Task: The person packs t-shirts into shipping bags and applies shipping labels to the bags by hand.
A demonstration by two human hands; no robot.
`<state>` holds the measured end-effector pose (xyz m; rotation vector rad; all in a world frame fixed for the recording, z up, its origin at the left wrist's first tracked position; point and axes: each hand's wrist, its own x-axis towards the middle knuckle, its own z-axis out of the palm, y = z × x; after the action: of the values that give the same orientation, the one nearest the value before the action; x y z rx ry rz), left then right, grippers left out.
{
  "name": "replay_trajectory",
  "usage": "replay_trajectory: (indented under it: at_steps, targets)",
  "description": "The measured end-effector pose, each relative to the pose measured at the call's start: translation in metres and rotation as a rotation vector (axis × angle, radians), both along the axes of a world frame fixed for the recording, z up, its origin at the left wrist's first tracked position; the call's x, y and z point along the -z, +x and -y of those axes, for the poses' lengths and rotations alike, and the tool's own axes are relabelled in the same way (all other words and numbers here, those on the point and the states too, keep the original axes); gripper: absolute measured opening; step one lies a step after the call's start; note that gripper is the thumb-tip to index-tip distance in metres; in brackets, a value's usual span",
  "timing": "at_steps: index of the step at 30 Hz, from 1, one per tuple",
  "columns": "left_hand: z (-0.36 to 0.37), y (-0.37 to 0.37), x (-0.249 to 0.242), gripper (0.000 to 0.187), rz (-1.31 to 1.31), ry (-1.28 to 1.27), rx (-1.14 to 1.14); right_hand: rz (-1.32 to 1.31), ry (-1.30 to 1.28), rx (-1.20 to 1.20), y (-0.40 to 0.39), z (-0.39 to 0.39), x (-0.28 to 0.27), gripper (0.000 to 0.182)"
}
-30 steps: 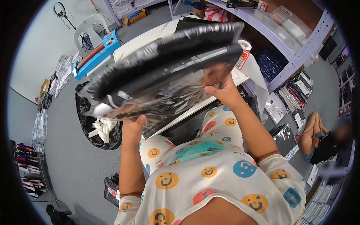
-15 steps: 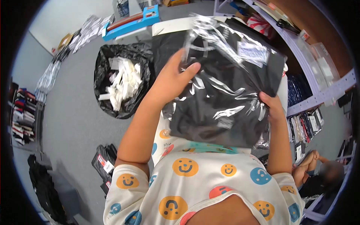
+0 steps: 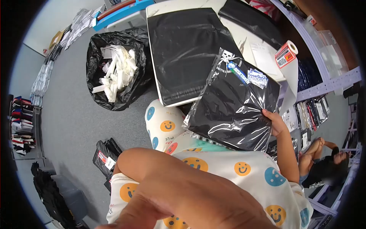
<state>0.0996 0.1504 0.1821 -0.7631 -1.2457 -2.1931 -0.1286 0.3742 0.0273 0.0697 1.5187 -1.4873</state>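
Observation:
My right hand (image 3: 275, 121) is closed on the right edge of a folded black garment in a clear plastic bag (image 3: 232, 110). The bag wrinkles outward from the grip. A white skull print, a blue tag and a blue-and-white sticker show at its upper end. The bag lies tilted over my lap and overlaps a flat black plastic mailer bag (image 3: 187, 49) on the white table (image 3: 162, 9). My left hand (image 3: 190, 194) is raised close to the camera across my chest. Its fingers are mostly cut off by the lower edge, so their pose is hidden.
A black bin bag (image 3: 93, 72) of white paper strips stands left of the table. A roll of red-and-white labels (image 3: 286, 54) sits at the table's right, beside a purple shelf (image 3: 328, 84). Black packages (image 3: 103, 156) lie on the floor. Another person (image 3: 324, 164) sits at lower right.
My left hand has left the bagged garment and come up toward the camera. The bag has dropped lower and tilted, uncovering the mailer bag and label roll. My right hand keeps its grip.

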Motion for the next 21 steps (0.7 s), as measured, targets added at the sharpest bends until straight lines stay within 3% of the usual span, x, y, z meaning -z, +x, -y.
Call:
replay_trajectory:
  at_steps: [9,11,12,13,14,16,21]
  targets:
    - [0.010,0.006,0.004,0.018,0.029,0.231,0.191,0.041,-0.146,0.000,0.000,-0.017,0.037,0.032]
    - [0.027,0.005,0.025,0.018,0.169,0.151,-0.058,0.043,-0.172,-0.015,-0.003,-0.028,0.046,0.034]
    - [0.042,0.002,0.045,0.018,0.307,-0.019,-0.317,0.048,-0.183,0.093,0.013,-0.018,0.037,0.033]
    - [0.057,-0.001,0.072,0.013,0.457,-0.321,-0.608,0.037,-0.266,0.102,0.025,-0.012,0.023,0.027]
    - [0.070,-0.004,0.101,0.009,0.569,-0.639,-0.849,0.095,-0.278,0.145,0.020,-0.025,0.045,0.025]
    - [0.086,-0.003,0.157,0.011,0.601,-1.008,-1.037,0.138,-0.272,0.186,0.020,-0.038,0.060,0.022]
    - [0.095,-0.009,0.188,0.024,0.632,-1.207,-1.285,0.019,-0.241,0.118,0.035,-0.027,0.030,0.024]
